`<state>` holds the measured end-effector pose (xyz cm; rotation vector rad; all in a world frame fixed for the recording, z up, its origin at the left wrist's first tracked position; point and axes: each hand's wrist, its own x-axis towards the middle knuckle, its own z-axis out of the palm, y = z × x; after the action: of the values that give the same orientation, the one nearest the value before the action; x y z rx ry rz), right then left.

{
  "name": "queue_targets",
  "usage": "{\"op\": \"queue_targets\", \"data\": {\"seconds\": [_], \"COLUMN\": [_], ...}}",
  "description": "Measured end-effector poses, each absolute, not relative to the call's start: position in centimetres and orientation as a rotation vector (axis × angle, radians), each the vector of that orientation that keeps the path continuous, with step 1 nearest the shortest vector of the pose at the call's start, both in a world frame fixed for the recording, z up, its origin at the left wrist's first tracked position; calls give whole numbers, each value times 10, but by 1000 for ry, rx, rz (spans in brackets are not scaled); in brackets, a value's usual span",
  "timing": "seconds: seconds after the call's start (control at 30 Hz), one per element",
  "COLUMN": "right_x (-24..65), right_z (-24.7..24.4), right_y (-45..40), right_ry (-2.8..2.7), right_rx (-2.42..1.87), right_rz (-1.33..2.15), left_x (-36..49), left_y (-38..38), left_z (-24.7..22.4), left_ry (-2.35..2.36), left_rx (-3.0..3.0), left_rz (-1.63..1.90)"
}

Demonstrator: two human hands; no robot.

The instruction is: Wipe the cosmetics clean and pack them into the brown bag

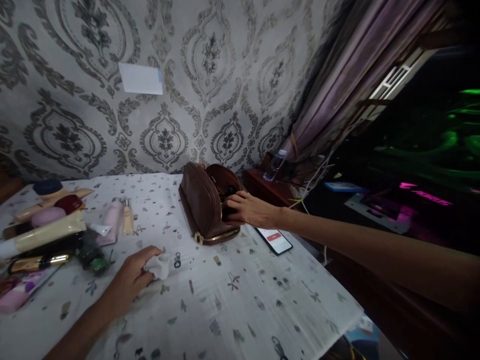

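Note:
My left hand (131, 275) rests low over the table, with thumb and fingers closed on a crumpled white tissue (161, 266). A brown zippered cosmetic bag (198, 202) stands unzipped near the wall, its gold zip pull (198, 238) at the front lower corner. Into the bag's opening reaches my right hand (247, 209). Its fingers are bent and the fingertips are hidden in the dark inside, so whether they grip anything does not show. Just right of the bag, under my right forearm, lies a phone (279, 244) with its screen lit.
Several cosmetics crowd the left side: a cream tube (48, 234), a pink bottle (111, 220), a small beige tube (128, 220) and a green-capped dark bottle (92, 255). A water bottle (275, 165) stands beyond the right edge of the patterned tablecloth (225, 310), near cables and a dark computer case (431, 165).

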<state>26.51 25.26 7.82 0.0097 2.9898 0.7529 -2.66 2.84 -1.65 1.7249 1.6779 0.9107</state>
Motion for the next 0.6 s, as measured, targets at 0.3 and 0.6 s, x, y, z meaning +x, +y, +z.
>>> {"op": "queue_targets", "data": {"seconds": [0.3,0.6], "right_x": [270,269], "right_z": [72,79], "right_y": [255,251], "right_ry": [3054,2990], "right_rx": [58,107], "right_rz": [769,762], "left_x": [-27,-29], "left_y": [28,27], "left_z": [-19,-24], "left_ry": [1662,1654], "left_rx": [1706,1712], "left_rz": [935,921]}}
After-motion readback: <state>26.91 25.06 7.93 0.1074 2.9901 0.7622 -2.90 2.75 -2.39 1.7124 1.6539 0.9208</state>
